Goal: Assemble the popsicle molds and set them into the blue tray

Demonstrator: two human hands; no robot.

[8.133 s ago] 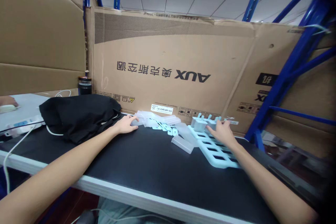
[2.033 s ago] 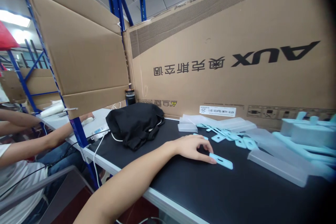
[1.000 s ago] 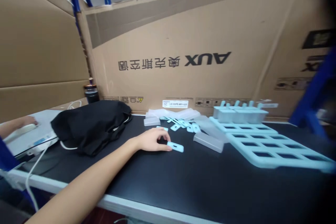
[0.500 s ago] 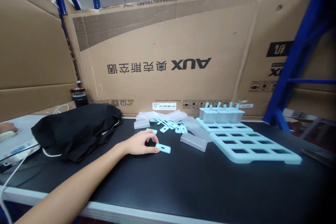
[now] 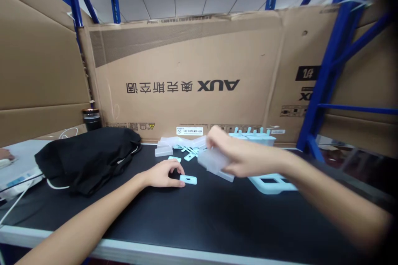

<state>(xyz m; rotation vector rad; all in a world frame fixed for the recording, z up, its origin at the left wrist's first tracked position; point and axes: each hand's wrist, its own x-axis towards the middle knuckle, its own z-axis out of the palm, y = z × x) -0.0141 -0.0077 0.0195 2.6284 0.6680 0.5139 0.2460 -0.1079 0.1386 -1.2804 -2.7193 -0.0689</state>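
Where the right hand (image 5: 239,151) blurs, translucent plastic (image 5: 211,160) smears.

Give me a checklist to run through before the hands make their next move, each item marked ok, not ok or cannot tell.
1. Left hand has its fingers on a light-blue slotted cap: ok.
2. Right hand has hold of a translucent mould: ok, though both are blurred.
3. Which way that mould's opening faces: cannot tell.
4. Light-blue tray fully in view: not ok, the right forearm covers part of it.
5. Black cloth apart from the left hand: ok.
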